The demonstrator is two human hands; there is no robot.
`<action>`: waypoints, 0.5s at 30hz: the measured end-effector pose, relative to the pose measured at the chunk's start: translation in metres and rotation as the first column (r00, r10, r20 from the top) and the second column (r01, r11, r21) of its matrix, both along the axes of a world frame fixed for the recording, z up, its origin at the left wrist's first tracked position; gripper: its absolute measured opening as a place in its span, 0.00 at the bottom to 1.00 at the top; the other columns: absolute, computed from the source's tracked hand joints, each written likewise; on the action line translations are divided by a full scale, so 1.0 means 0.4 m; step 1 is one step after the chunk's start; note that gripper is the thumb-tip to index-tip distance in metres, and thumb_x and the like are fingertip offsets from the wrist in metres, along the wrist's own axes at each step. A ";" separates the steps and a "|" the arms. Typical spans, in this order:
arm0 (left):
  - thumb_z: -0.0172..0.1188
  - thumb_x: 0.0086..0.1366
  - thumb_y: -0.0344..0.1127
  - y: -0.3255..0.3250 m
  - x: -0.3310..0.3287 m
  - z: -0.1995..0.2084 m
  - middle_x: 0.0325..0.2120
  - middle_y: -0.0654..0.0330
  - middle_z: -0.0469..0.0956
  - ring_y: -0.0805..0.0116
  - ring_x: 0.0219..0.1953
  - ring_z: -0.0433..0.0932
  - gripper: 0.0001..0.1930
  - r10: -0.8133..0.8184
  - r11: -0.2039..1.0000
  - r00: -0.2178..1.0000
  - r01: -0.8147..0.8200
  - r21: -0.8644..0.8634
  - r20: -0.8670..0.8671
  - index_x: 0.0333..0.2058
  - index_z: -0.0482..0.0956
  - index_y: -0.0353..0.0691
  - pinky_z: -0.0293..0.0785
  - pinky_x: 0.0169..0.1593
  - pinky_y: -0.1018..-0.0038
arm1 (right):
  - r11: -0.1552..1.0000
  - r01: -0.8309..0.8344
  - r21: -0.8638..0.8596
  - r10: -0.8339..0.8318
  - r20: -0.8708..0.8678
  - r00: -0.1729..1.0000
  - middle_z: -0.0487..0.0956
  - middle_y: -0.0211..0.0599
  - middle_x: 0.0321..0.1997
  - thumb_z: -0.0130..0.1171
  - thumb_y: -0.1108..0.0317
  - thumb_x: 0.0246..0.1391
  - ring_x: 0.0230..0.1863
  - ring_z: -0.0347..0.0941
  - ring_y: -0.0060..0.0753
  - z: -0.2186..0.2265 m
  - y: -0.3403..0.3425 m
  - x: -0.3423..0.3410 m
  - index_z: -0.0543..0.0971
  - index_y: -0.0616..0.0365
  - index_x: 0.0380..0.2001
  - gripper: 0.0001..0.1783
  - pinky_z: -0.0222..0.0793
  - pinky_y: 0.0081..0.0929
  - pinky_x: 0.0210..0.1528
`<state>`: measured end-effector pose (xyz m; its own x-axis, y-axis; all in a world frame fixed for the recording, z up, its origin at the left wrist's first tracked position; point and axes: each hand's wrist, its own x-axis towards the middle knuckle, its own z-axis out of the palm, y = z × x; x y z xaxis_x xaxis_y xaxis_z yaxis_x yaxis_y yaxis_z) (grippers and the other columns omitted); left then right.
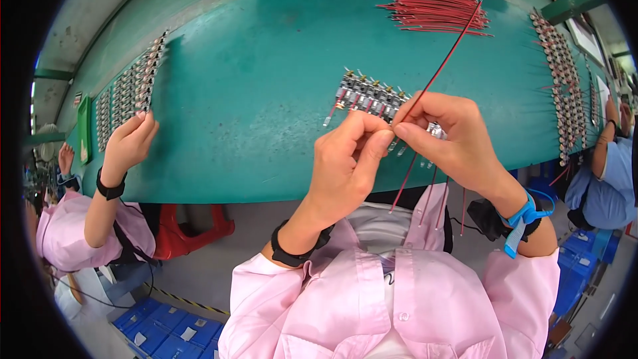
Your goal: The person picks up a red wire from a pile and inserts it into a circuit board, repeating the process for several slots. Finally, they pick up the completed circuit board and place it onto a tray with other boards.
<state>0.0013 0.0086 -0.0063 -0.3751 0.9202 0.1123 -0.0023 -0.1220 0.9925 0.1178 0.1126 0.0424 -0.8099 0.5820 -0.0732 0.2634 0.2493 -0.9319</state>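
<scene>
Between the thumb and fingers of my right hand [452,136] is a long thin dark red wire [444,66], slanting up and to the right toward the far side of the table. My left hand [352,159] is closed in a pinch, its fingertips meeting those of the right; what they grip is hidden. Just behind and partly under both hands lies a row of small metal-and-clear components [372,95] joined side by side. Several red wires [404,183] hang from it below my hands, past the table's near edge.
A bundle of red wires [432,3] lies on the green table [252,93] at the back. Strips of similar components [561,86] stand at the right. At the left, a co-worker's hand [129,139] touches more component strips [133,86]. A red stool [193,229] is below.
</scene>
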 end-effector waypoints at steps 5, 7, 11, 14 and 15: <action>0.50 0.59 0.27 0.009 0.001 -0.005 0.19 0.65 0.69 0.85 0.16 0.64 0.03 -0.008 1.000 0.998 0.008 -0.010 -0.058 0.29 0.69 0.34 0.58 0.18 0.87 | 0.999 0.013 0.034 -0.013 -0.001 1.000 0.71 0.28 0.20 0.54 0.76 0.43 0.23 0.64 0.14 -0.006 0.010 0.004 0.73 0.66 0.24 0.04 0.60 0.14 0.25; 0.50 0.59 0.27 0.017 0.002 -0.012 0.19 0.65 0.69 0.84 0.17 0.64 0.03 0.021 0.999 0.996 -0.019 0.029 -0.088 0.30 0.70 0.34 0.58 0.18 0.87 | 0.998 0.024 0.056 -0.025 0.015 1.000 0.70 0.27 0.19 0.53 0.75 0.43 0.22 0.63 0.14 -0.004 0.019 0.004 0.73 0.66 0.23 0.04 0.59 0.15 0.25; 0.52 0.57 0.26 0.013 -0.003 -0.011 0.21 0.62 0.70 0.80 0.20 0.67 0.03 0.153 0.983 0.939 -0.111 0.148 -0.308 0.30 0.71 0.34 0.61 0.22 0.84 | 0.984 0.059 0.165 -0.067 0.044 0.997 0.68 0.25 0.17 0.53 0.75 0.43 0.20 0.60 0.13 -0.022 0.079 0.006 0.72 0.65 0.21 0.04 0.57 0.14 0.22; 0.54 0.54 0.24 0.000 -0.005 0.001 0.23 0.59 0.72 0.73 0.24 0.71 0.04 0.263 0.959 0.774 -0.144 0.245 -0.576 0.30 0.72 0.34 0.66 0.29 0.78 | 0.971 0.078 0.227 -0.100 0.086 0.991 0.67 0.25 0.16 0.53 0.74 0.42 0.19 0.58 0.12 -0.041 0.112 0.011 0.72 0.65 0.21 0.04 0.55 0.14 0.21; 0.54 0.53 0.24 0.000 -0.005 0.002 0.26 0.58 0.73 0.69 0.28 0.71 0.05 0.259 0.960 0.713 -0.113 0.258 -0.652 0.30 0.73 0.35 0.66 0.34 0.74 | 0.969 0.074 0.237 -0.104 0.115 0.988 0.66 0.24 0.16 0.53 0.74 0.42 0.19 0.57 0.12 -0.046 0.119 0.012 0.72 0.65 0.20 0.04 0.54 0.14 0.20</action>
<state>-0.0007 0.0085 -0.0055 -0.2934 0.7733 0.5621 0.6991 -0.2275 0.6779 0.1227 0.1600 0.0238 -0.7470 0.6644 -0.0256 0.4054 0.4246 -0.8095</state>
